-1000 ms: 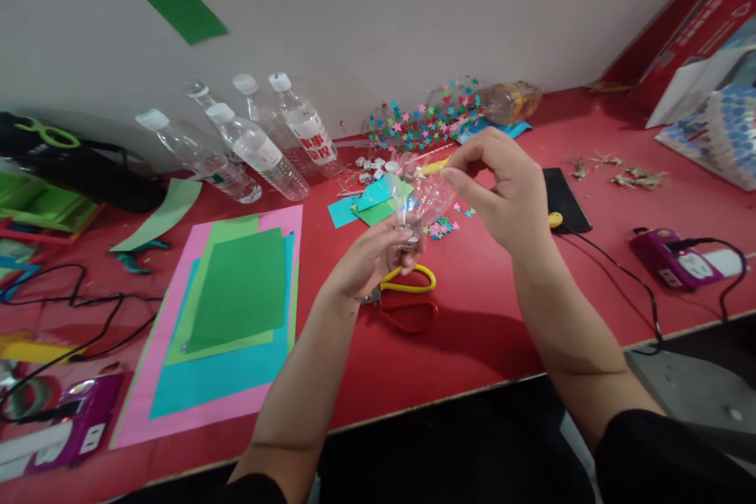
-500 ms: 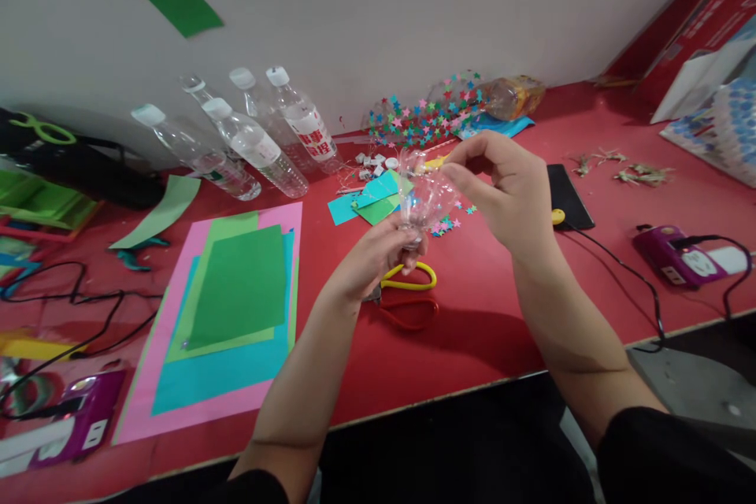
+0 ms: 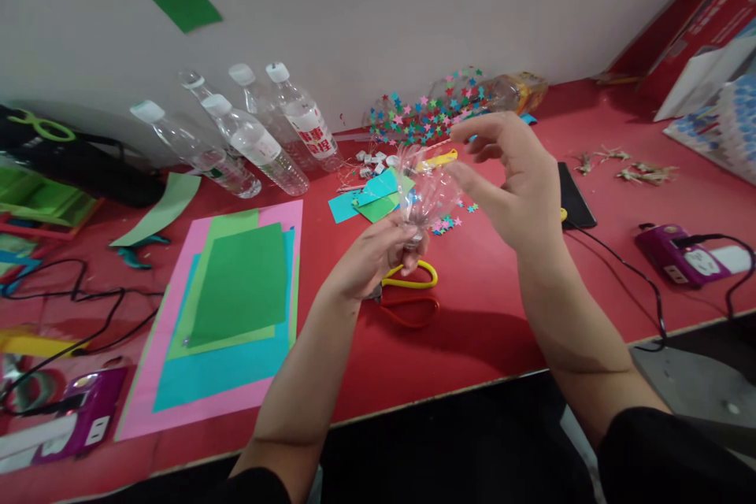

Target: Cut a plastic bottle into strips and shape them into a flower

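Observation:
A clear plastic piece with thin flared strips [image 3: 434, 193], resembling a cut bottle top, stands upright in my left hand [image 3: 375, 256]. My left fingers are closed around its narrow lower end. Just to its right, my right hand [image 3: 516, 189] is raised with thumb and fingers curved and apart, holding nothing visible. Scissors with one yellow and one red handle [image 3: 435, 277] lie on the table below my left hand, which hides part of them. Behind the plastic piece are small green and blue paper pieces [image 3: 378, 190] and loose colored stars [image 3: 446, 225].
Clear bottles [image 3: 260, 150] stand at the back left. Stacked colored paper sheets [image 3: 239, 283] lie left of my arm. A star-covered bottle [image 3: 422, 114] rests by the wall. Purple power sockets [image 3: 679, 252] with cords sit right and left. A black flat object [image 3: 577, 197] lies behind my right wrist.
My right fingers have let go of the plastic strips and spread apart, moving slightly up and right. My left hand keeps its hold in nearly the same place.

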A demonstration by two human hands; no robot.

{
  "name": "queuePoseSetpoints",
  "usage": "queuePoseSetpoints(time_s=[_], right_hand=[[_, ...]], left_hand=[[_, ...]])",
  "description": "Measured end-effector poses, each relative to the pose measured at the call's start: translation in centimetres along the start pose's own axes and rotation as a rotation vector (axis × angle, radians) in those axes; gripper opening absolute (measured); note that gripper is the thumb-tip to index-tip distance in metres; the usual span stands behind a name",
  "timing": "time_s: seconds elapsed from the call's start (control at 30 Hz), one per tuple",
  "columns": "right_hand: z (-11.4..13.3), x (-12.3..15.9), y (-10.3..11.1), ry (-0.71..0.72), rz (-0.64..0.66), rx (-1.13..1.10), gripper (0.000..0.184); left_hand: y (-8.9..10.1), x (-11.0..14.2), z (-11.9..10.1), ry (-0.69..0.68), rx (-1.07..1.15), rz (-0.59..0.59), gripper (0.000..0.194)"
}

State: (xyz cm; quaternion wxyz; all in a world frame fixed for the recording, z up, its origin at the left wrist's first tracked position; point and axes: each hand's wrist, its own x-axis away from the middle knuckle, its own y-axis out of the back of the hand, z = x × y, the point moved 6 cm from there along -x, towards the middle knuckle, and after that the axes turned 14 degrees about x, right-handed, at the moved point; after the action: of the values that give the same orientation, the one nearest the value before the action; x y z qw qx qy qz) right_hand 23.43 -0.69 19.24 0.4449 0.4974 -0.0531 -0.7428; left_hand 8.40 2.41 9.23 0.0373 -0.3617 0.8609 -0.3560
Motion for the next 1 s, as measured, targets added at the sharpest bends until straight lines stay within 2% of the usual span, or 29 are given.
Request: queuePoseSetpoints(time_s=[0.2,0.33,0.57,0.77,1.0], right_hand=[[1.2,0.2,-0.1,0.137,-0.018,0.13,0.015],[2.3,0.7,-0.5,0.236,-0.003,0.227,0.006],[3.4,1.0,-0.4,0.391,-0.025,0.36,0.006],[3.3,0.9,-0.6,0.353,-0.001,0.384,0.004],[3.2,1.0,-1.1,0.279,0.008,0.32,0.004]], left_hand=[[-0.4,0.3,-0.3,-0.013,0.042,-0.004,0.027],[-0.5,0.5,-0.8,-0.058,0.023,0.002,0.025],[-0.8,0.9,-1.5,-0.114,0.024,0.032,0.025],[-1.0,1.2,-1.9,-0.158,-0.004,0.041,0.023],[-1.1,1.0,-2.1,-0.196,-0.095,-0.026,0.021]])
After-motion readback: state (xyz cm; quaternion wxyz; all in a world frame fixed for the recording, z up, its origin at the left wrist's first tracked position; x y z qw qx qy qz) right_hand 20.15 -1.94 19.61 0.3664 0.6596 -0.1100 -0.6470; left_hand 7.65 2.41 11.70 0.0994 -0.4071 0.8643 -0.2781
